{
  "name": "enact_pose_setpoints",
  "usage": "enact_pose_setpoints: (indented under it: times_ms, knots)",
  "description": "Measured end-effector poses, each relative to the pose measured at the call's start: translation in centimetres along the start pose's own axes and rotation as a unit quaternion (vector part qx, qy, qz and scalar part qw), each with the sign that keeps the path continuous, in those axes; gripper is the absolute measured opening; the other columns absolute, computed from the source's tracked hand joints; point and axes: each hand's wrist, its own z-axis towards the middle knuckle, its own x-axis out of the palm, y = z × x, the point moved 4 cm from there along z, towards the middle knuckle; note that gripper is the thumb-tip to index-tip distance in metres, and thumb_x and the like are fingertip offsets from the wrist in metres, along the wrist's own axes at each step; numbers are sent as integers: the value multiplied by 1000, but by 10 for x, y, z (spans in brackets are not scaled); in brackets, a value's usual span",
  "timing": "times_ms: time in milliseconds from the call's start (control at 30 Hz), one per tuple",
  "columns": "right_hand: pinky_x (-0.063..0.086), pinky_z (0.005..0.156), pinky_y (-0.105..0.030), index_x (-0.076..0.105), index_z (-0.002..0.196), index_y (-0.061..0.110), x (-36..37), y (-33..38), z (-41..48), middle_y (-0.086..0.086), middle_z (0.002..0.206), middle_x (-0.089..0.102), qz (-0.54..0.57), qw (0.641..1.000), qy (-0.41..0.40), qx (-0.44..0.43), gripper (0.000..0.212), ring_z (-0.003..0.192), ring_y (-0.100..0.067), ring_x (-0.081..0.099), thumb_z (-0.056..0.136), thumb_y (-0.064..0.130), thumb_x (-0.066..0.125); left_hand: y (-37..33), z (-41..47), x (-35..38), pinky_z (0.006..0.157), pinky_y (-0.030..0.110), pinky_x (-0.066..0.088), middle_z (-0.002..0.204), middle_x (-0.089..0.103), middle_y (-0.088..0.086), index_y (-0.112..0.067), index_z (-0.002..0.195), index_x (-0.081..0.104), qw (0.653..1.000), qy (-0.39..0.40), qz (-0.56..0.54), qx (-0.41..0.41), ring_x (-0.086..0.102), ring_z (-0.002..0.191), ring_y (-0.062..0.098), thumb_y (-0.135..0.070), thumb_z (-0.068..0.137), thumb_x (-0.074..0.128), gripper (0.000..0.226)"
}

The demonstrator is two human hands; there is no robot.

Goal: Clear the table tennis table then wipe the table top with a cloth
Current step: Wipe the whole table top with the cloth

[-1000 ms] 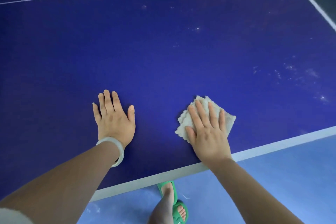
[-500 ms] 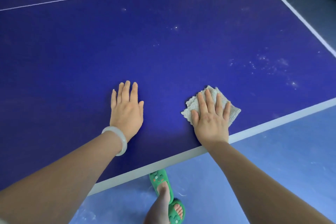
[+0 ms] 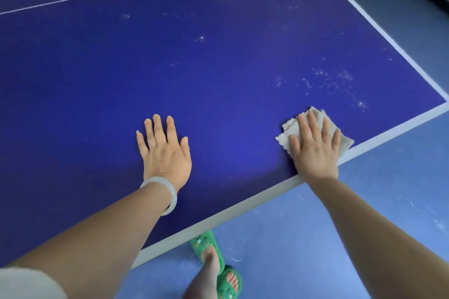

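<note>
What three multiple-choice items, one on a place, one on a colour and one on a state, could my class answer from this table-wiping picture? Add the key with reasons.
1. Where is the cloth? A. on the floor. B. on the table top by its near edge, under the right hand. C. over a net.
2. What colour are the slippers? A. red. B. white. C. green.
3. How is the left hand? A. flat on the table, fingers straight. B. a fist. C. gripping a paddle.
Key: 1 B, the cloth's corners stick out round the right hand beside the table's edge. 2 C, both slippers below the table edge are green. 3 A, its palm lies on the blue surface, holding nothing.
</note>
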Motion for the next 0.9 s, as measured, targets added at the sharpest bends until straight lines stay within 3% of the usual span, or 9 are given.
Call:
enact_pose_setpoints:
  times_ms: [67, 200, 300, 367, 467, 567, 767, 833, 900]
  knots:
    - [5, 119, -56, 27, 153, 25, 1, 28, -7, 3, 164, 14, -6, 1000, -16, 6, 57, 148, -32, 15, 99, 44, 21, 1, 1, 0, 122, 53, 3, 164, 6, 15, -13, 157, 11, 1000, -2, -2, 1, 1, 152, 32, -42, 102, 20, 63]
    - [10, 118, -57, 29, 153, 25, 20, 112, -75, 2, 163, 20, -8, 975, 0, -222, 59, 148, -33, 18, 98, 46, 34, 1, 1, -1, 122, 53, 4, 164, 8, 15, -12, 157, 12, 1000, -7, 4, 3, 2, 151, 32, -43, 100, 14, 65]
    - [10, 119, -56, 22, 156, 28, 22, 95, -79, 6, 164, 17, -9, 947, 26, -320, 58, 150, -29, 17, 101, 47, 32, 0, 1, -1, 122, 54, 6, 163, 9, 15, -12, 157, 13, 1000, -7, 5, 3, 3, 151, 32, -44, 99, 11, 66]
    - [13, 118, -57, 28, 154, 27, 12, 53, -48, 5, 163, 21, -24, 962, 7, -273, 57, 148, -31, 21, 101, 45, 30, 1, 2, 0, 122, 53, 5, 163, 9, 16, -12, 156, 14, 1000, -8, -2, 1, 4, 151, 33, -42, 101, 18, 64]
    - [8, 119, -55, 30, 153, 25, -8, -20, 5, 4, 163, 20, 10, 998, -9, -58, 52, 149, -31, 16, 103, 40, 31, 0, 0, 0, 122, 54, 4, 163, 10, 17, -11, 156, 16, 1000, -13, -9, 6, 5, 151, 34, -40, 101, 23, 63]
    - [2, 119, -55, 22, 155, 25, -9, -21, 16, 5, 165, 7, 25, 997, -14, 66, 56, 151, -29, 5, 103, 42, 27, 0, 0, -1, 122, 54, 5, 162, 13, 18, -10, 156, 18, 1000, -15, -9, 8, 7, 151, 34, -40, 101, 23, 63]
    - [5, 122, -51, 24, 156, 29, 7, 48, -47, 10, 163, 16, -2, 958, 36, -283, 54, 151, -23, 13, 105, 47, 23, 0, 1, -1, 120, 58, 11, 160, 19, 22, -6, 153, 25, 999, -27, -18, 15, 13, 149, 38, -40, 98, 25, 64]
    - [4, 122, -50, 24, 155, 31, 0, 18, -32, 11, 163, 18, 0, 960, 33, -279, 54, 151, -22, 13, 104, 47, 24, 0, 0, -1, 120, 59, 12, 159, 20, 22, -6, 153, 26, 999, -29, -20, 18, 14, 149, 39, -39, 98, 26, 64]
    - [2, 122, -48, 28, 154, 30, -9, -15, -6, 9, 162, 20, 28, 986, 21, -165, 57, 151, -24, 13, 101, 48, 25, -1, 0, -1, 119, 59, 13, 159, 21, 23, -6, 153, 26, 999, -26, -16, 19, 15, 149, 39, -39, 98, 27, 64]
